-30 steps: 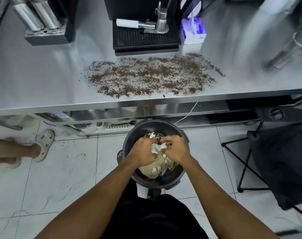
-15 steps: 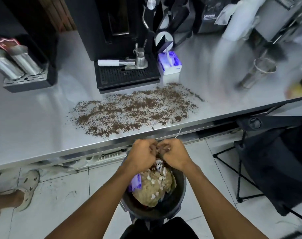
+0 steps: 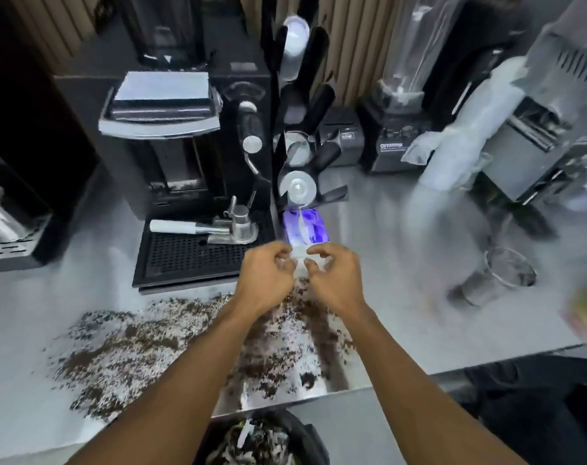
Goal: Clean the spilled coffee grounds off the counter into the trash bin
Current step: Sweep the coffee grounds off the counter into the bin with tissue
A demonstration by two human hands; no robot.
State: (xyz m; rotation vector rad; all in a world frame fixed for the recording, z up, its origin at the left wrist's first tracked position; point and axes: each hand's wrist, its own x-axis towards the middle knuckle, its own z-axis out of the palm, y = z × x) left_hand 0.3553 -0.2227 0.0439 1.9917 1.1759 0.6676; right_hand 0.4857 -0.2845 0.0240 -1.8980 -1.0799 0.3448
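The person stands at the steel counter (image 3: 402,323) with both arms stretched forward over it. The left hand (image 3: 267,280) and the right hand (image 3: 335,280) are close together but not touching, side by side above the far edge of the spill. The fingers of both are curled inward, toward a small white thing between them. The picture is blurred there, so I cannot tell if the hands hold it or only come near it. Just behind the hands stands a purple and white tissue box (image 3: 305,228).

The coffee grounds (image 3: 127,354) lie spread wide on the counter, from the left side to under the forearms and near to the front edge. The trash bin (image 3: 313,444) is below the counter edge, close to the person, with paper and rubbish inside.

At the back stands a black coffee machine (image 3: 184,162) with its drip tray (image 3: 191,256), and a metal cup (image 3: 496,280) stands well apart to the right
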